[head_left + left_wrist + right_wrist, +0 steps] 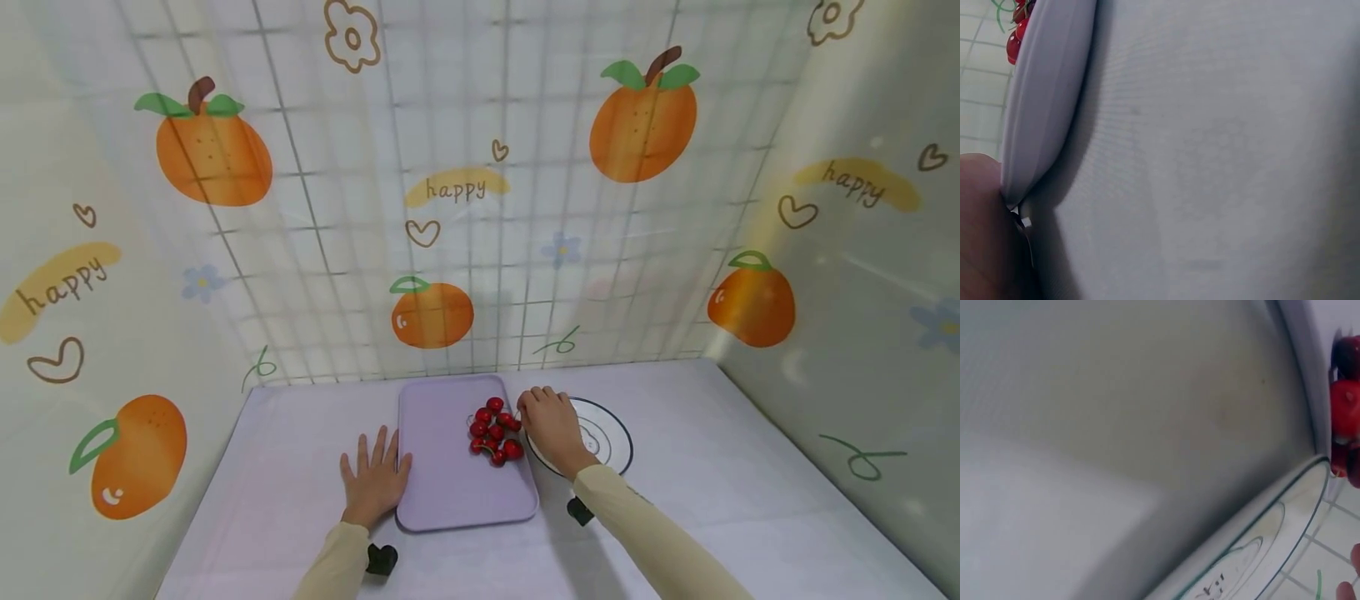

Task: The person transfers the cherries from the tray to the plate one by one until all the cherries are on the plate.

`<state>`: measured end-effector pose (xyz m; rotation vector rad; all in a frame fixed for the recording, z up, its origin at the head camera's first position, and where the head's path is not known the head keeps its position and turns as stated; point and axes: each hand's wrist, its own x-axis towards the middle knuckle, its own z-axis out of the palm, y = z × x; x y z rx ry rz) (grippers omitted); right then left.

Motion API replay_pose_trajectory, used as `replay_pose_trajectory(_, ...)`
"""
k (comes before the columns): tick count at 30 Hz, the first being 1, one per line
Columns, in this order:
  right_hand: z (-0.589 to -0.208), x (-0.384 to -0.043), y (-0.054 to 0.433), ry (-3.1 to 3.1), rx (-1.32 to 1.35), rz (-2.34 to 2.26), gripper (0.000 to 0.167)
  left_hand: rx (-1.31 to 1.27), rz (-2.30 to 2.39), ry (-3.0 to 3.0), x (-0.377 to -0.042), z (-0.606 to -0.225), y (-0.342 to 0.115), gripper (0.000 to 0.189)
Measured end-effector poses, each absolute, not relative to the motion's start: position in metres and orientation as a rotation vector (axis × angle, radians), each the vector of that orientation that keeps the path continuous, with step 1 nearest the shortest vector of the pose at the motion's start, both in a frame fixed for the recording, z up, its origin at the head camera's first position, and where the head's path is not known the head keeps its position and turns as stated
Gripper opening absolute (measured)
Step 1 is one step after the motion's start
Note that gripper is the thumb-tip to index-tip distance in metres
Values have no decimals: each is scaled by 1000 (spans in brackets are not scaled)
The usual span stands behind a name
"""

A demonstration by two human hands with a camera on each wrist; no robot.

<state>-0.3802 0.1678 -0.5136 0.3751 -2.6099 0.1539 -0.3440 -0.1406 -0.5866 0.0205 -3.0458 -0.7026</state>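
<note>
A lilac tray lies on the table, with a cluster of red cherries along its right side. My left hand rests with spread fingers at the tray's left edge, its thumb touching the rim. My right hand is over the left part of a white plate with a dark rim. Its bent fingers reach toward the cherries at the tray's right edge. Only a bit of its fingertips shows in the right wrist view. Whether they pinch a stem is hidden.
A pale cloth covers the table. Behind it hangs a white curtain printed with oranges and a grid, which also runs along both sides. The plate stands right beside the tray. A dark heart-shaped piece shows by the left wrist.
</note>
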Motion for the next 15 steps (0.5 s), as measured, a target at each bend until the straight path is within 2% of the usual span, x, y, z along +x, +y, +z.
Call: replay_pose_trajectory(15,-500,-379,196,-2612,370,67,12,13,-682,-3040,-346,-588,-142,65)
